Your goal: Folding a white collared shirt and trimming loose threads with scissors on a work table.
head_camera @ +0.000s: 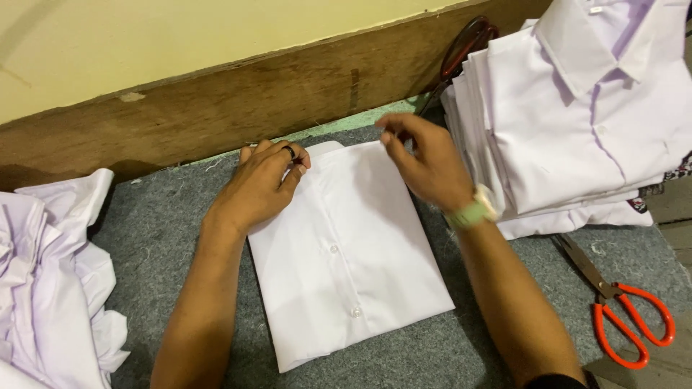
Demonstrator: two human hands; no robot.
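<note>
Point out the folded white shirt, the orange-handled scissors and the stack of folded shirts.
folded white shirt [346,266]: head view, front panel by the buttons.
orange-handled scissors [626,315]: head view, orange handle.
stack of folded shirts [577,122]: head view, top shirt's front.

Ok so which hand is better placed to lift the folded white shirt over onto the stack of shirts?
Probably the right hand. It hovers over the folded shirt's far edge, on the side next to the stack. The left hand presses flat on the collar end, farther from the stack.
</note>
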